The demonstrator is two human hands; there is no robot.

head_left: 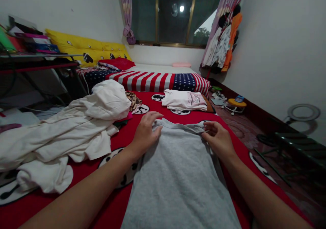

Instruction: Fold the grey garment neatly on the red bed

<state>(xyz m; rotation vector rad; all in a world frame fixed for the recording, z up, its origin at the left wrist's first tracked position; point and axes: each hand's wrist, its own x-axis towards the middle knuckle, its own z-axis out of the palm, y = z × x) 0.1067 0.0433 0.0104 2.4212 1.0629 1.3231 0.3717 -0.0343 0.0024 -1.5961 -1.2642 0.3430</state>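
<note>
My left hand [145, 134] lies half open on the shoulder of the grey T-shirt [178, 185], its fingers curved and resting near the neck without gripping anything. My right hand [218, 141] is more closed, with its fingertips drawn together on the collar band [183, 126], apparently pinching that edge, though I can't tell how firmly. The T-shirt lies on its own down the middle of the red bedspread [115, 205], stretched out lengthwise from my hands toward me, its neck at the far end. Its soft, fleecy-looking body is mostly smooth, with only faint ripples, and it hasn't been folded. Its lower end runs out of my view. Further up the bed sits a neat pile of folded clothes [184, 100], white with some pink, so those are done. To my left, a large heap of white clothes [63, 135] lies loose and rumpled, with a leopard-print cloth [133, 101] tucked beside it; these are left unfolded. Beyond everything, a striped and starred blanket [152, 82] covers the head of the bed.
</note>
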